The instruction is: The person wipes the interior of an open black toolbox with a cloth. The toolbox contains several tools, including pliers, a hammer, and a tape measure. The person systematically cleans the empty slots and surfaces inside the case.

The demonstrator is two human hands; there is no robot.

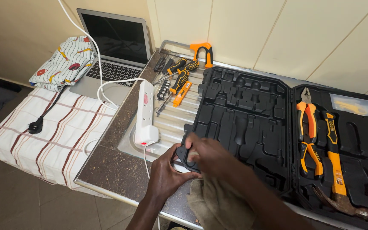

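Observation:
My left hand (pixel 165 172) curls around the near-left corner of an open black tool case (pixel 243 123); a small white thing shows under its fingers. My right hand (pixel 209 154) lies over that same corner, touching the left hand, with a pale bit between its fingers. A tan cloth (pixel 220 206) bunches under my right wrist and seems to run up into that hand. The case's left half holds bare moulded slots. Its right half holds orange-handled pliers (pixel 308 127) and a hammer (pixel 336 170).
A white power strip (pixel 145 113) with a lit red switch lies on a metal drainboard (pixel 171 123). Orange-and-black screwdrivers (pixel 179 74), bits and a hacksaw frame (pixel 203 51) sit behind it. At left are a laptop (pixel 116 47), folded patterned fabric (pixel 64 61), a striped cloth (pixel 52 136) and a black plug (pixel 35 125).

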